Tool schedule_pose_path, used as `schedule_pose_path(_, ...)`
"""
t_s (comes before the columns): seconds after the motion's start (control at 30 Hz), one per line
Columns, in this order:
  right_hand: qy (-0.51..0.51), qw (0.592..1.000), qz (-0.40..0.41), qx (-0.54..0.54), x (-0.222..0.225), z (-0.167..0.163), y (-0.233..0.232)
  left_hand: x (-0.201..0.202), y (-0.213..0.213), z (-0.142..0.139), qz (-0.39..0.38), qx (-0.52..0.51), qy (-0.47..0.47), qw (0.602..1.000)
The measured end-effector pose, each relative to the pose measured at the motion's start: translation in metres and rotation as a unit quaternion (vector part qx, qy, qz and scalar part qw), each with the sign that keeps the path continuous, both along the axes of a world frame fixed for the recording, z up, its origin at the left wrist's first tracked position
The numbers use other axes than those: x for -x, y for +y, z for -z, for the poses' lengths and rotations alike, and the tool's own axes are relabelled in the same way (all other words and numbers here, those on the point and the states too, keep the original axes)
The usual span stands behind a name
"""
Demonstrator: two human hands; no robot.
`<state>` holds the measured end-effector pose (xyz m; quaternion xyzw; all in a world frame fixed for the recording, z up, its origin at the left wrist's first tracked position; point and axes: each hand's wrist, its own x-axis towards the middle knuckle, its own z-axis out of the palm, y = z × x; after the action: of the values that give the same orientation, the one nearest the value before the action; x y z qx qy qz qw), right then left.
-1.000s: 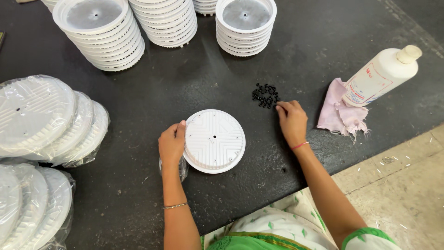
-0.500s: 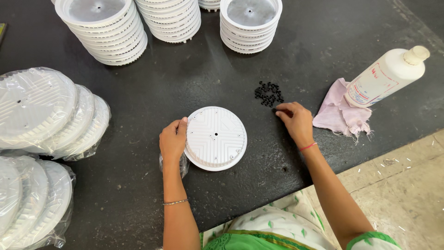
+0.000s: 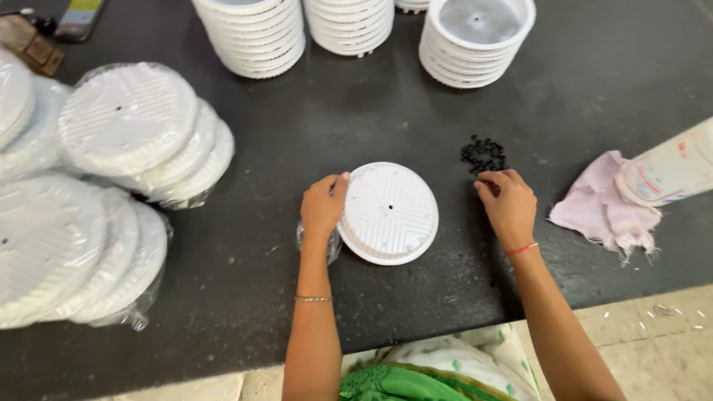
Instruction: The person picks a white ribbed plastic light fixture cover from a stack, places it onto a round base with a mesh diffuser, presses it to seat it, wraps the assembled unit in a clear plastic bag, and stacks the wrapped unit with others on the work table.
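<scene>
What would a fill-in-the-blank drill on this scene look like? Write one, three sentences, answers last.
1. The left hand grips the rim of a white ribbed ____ on the dark table.
2. The right hand reaches a small pile of ____ beads.
3. The pink cloth lies under a white ____.

Answers: disc; black; bottle

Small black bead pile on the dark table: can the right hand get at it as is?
Probably yes. The right hand rests beside the pile of small black beads, fingertips at its near edge, with nothing between them on the dark table.
</scene>
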<state>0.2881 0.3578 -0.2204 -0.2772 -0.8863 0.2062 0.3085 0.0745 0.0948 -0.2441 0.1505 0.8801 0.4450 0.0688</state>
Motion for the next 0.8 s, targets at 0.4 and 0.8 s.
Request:
schedule_pose_path(0.4,-0.011,1.000,0.023,-0.015,-0.018,0.003,0.013,-0.005,-0.001,-0.018,0.012,0.003,-0.027,1.000)
schedule_pose_path(0.8,-0.079,0.995,0.061,0.011,0.007,-0.010,0.006,-0.004,0.004,-0.010,0.012,0.008,0.006,1.000)
